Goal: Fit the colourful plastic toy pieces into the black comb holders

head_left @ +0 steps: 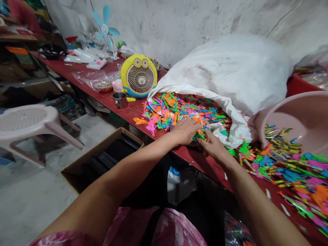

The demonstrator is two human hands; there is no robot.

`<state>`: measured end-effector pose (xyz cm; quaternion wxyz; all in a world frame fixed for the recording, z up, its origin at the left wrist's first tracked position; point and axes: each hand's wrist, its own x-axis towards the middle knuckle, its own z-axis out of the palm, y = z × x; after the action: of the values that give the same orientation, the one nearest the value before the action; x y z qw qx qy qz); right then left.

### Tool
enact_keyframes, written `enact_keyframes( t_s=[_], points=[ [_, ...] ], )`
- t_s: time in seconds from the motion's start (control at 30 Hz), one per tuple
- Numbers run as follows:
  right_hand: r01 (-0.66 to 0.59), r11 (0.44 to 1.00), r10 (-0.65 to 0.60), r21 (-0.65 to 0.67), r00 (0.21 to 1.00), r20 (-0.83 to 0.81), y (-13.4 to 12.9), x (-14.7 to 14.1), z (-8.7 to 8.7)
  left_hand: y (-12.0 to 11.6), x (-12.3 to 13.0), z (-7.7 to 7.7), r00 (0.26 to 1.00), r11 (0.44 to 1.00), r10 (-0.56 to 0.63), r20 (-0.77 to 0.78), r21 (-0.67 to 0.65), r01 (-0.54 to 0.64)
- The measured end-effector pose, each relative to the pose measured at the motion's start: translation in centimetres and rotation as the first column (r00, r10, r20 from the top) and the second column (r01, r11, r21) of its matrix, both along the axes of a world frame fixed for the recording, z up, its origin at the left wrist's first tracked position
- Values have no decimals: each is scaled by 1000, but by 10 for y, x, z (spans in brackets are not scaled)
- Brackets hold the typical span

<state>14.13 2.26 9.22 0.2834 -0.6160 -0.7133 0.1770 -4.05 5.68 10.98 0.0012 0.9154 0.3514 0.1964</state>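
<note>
Left hand, open, palm-down on colored plastic pieces; right hand, curled alongside, hold unclear; white sack beyond.

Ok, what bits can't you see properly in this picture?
All from the head camera:
The plastic pieces under the left hand and right hand: the fingers cover them.
Inside the white sack: its cloth hides that.
The black ribbed things in the cardboard box: the left forearm hides part of them.
The pink basin: cut off by the right edge.
The clear bag: cut off by the bottom edge, and blurry.
</note>
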Motion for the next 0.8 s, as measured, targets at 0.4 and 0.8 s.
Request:
enact_keyframes(
  t_s=[0.4,0.8],
  points=[
    [64,988,-105,138,943,317,0,-8,-6,-2,4,3,997,999,45,-59,29,-44],
    [55,940,95,-336,905,414,16,-18,36,-5,5,8,997,997,48,-55,-56,-51]
  ],
)
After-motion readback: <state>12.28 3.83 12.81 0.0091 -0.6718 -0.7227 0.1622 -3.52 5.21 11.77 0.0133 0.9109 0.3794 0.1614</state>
